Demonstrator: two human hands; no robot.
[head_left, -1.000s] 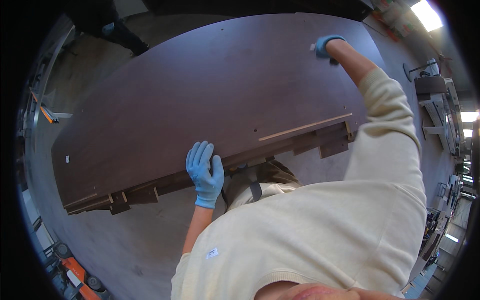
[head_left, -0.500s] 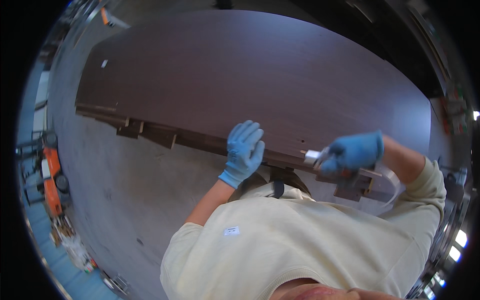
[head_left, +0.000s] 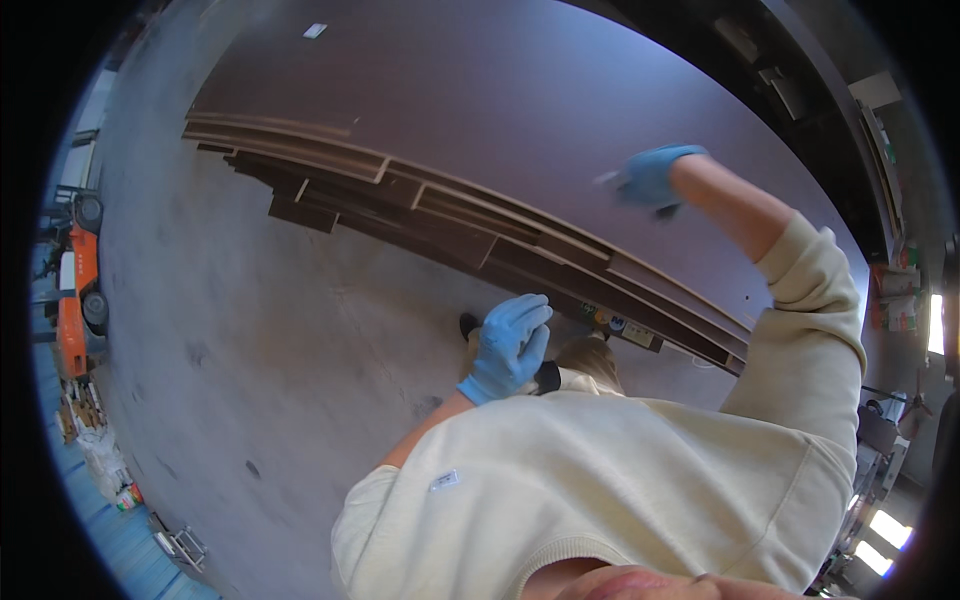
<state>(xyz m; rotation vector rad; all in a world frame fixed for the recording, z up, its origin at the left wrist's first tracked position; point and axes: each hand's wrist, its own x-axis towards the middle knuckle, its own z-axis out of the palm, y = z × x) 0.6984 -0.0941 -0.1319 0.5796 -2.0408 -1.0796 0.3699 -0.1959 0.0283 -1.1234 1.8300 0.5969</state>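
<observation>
Brown board [head_left: 440, 90] looks stiff, probably heavy: grip its edges. Left hand [head_left: 508, 350] curls loosely, empty; right hand [head_left: 658, 178] clasps a blurred tool [head_left: 611, 180].

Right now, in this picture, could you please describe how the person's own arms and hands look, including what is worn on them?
The left hand and the right hand both wear light blue gloves; the right one is blurred. The cream sleeves end short of the gloves, leaving the forearms bare; the right sleeve is bunched in folds.
</observation>
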